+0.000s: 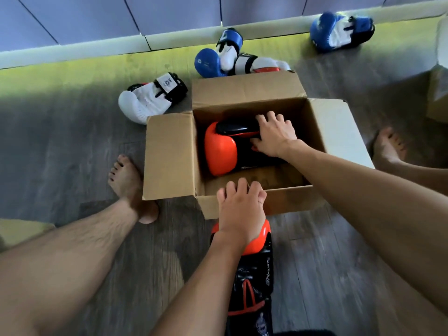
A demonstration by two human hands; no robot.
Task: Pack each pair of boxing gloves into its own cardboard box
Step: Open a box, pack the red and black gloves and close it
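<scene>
Your right hand (274, 137) is reaching into the cardboard box (169, 156), fingers apparently curling round the orange-and-black glove (220, 149) inside, settling it to leave the near strip free. Your left hand (240, 207) is hooking over the box's near wall, bracing it. The pair's 2nd glove (252, 282) is lying just outside that wall, under your wrist. Around the box's far side, a white glove (145, 103) and a blue glove (208, 60) are lying loose; nothing is blocking the opening.

Grey wood-plank floor (72, 154) meets a pale skirting board (97, 48) below a bluish panelled wall (97, 18).
</scene>
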